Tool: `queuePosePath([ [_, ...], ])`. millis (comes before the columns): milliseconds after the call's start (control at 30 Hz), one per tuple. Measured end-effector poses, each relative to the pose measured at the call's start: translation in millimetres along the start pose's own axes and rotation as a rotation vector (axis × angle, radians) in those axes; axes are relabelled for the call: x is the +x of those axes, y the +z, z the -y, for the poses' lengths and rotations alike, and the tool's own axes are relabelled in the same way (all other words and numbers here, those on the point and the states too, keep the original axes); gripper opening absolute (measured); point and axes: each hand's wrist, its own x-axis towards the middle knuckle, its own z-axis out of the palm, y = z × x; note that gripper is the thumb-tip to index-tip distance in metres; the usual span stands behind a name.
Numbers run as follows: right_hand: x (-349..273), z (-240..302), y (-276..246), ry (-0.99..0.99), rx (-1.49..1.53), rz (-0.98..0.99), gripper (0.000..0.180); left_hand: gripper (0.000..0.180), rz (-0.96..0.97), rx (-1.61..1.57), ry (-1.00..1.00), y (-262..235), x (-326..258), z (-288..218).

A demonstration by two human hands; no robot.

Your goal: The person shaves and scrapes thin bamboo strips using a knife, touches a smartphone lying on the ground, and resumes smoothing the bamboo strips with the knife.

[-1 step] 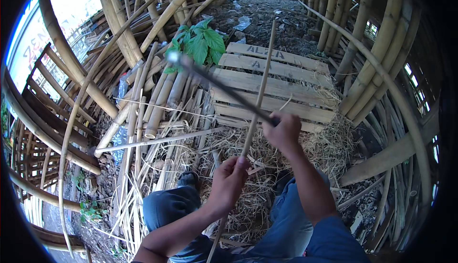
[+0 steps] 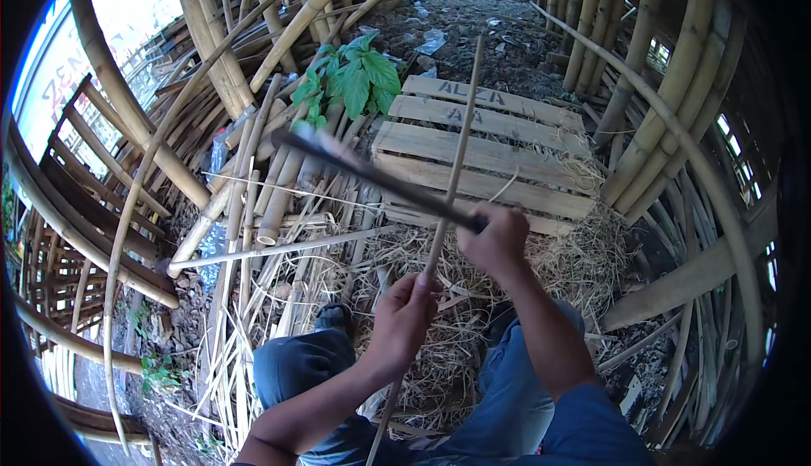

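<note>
**Two-Hand Hold: Thin Stick and Long Dark Tool**

On my head feed, the left hand (image 2: 407, 307) is wrapped around a thin stick (image 2: 457, 166), its thumb lying along the shaft. The stick runs at a slant: its upper end points away from the wearer, leaning slightly right, and its lower part passes under the left forearm side toward the bottom edge of my view, between the legs in blue jeans (image 2: 300, 369).

The right hand (image 2: 497, 238) is closed around the near end of a long dark tool (image 2: 380, 180). It sits above and to the right of the left hand, apart from it. The tool extends up and left, crossing the line of the stick above the left hand. Its far part is blurred; I cannot tell whether tool and stick touch at the crossing.

Surroundings, as read from my view: beyond the hands, a slatted wooden panel (image 2: 507, 155) with dark lettering lies behind the stick. Dry straw-like shavings (image 2: 557, 276) cover the ground in front of it. A green leafy plant (image 2: 359, 81) stands at the panel's upper left, near cut bamboo lengths (image 2: 276, 200). Upright bamboo posts (image 2: 698, 35) line the right side.
</note>
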Motion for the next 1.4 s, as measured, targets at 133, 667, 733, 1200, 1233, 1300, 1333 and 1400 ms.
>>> queuePosePath([
  [133,-19.8,23.0,4.2,-0.352,0.058,0.075,0.032,0.034,-0.030,-0.022,0.009,-13.3,8.7,6.1],
  [667,5.4,12.4,-6.2,-0.058,-0.175,0.180,0.010,0.029,-0.034,0.124,-0.009,-4.5,2.2,26.2],
  [733,1.6,9.1,-5.6,-0.071,-0.152,0.161,0.010,0.029,-0.023,0.107,0.001,-2.7,3.6,24.4],
  [1200,28.1,-6.7,-25.1,0.402,-0.150,0.089,0.015,0.023,0.031,0.099,-0.225,-16.1,5.0,69.9],
  [1233,31.2,-9.7,-28.5,0.415,-0.156,0.112,0.015,0.023,0.024,0.094,-0.250,-18.3,-7.5,72.6],
  [1300,38.3,-11.5,-40.8,0.464,-0.140,0.068,0.017,0.023,0.051,0.190,-0.235,-25.8,-30.9,69.5],
  [1333,40.1,-14.0,-42.5,0.467,-0.136,0.079,0.017,0.022,0.051,0.222,-0.261,-37.6,-40.2,78.0],
  [1400,41.6,-24.2,-47.3,0.451,-0.090,0.046,0.017,0.023,0.055,0.215,-0.305,-47.1,-54.2,86.3],
])
